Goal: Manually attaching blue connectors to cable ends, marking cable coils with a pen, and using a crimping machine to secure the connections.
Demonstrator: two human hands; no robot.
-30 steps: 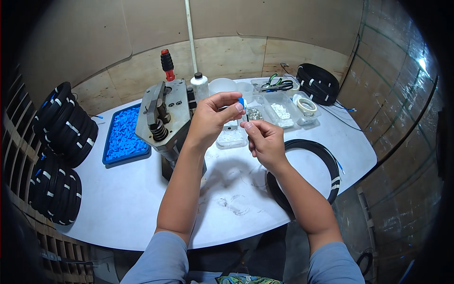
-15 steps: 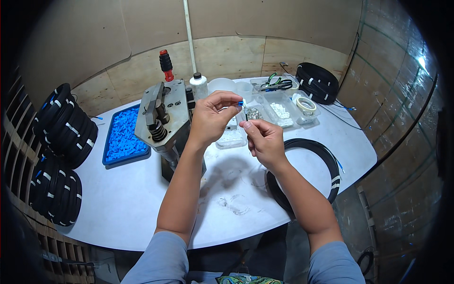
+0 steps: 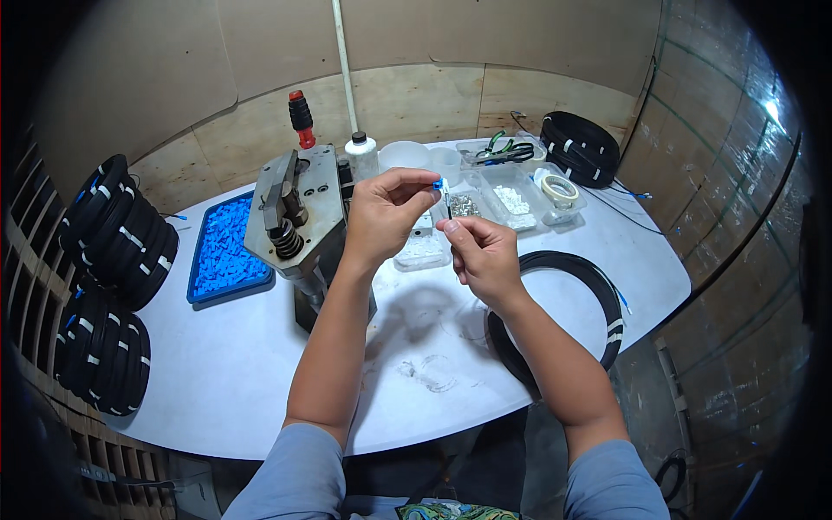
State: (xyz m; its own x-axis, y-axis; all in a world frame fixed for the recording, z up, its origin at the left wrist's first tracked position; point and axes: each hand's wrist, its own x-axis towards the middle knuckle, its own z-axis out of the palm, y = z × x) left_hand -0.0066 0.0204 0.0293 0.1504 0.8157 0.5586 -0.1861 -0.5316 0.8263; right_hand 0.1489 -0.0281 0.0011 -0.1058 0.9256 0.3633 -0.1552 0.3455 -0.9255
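My left hand (image 3: 394,212) pinches a small blue plastic piece (image 3: 438,185) between thumb and fingertips, above the middle of the table. Just below and to the right, my right hand (image 3: 482,260) grips a thin black cable (image 3: 449,211) close to its end, thumb against the fingers. The cable's upright tip carries a small white connector (image 3: 445,188), right beside the blue piece; whether the two touch is too small to tell. A coil of black cable (image 3: 614,334) lies on the table by my right forearm.
A metal hand press (image 3: 322,221) stands left of my hands, beside a blue tray (image 3: 227,295) of small blue pieces. Clear bins (image 3: 555,221) with white and metal parts, tape, scissors and a white bottle (image 3: 362,159) are behind. Cable coils (image 3: 113,234) stack at left; another coil (image 3: 579,149) sits back right.
Both hands keep nearly the same pose, with the blue piece and the cable still held together. The whole view has shifted very slightly.
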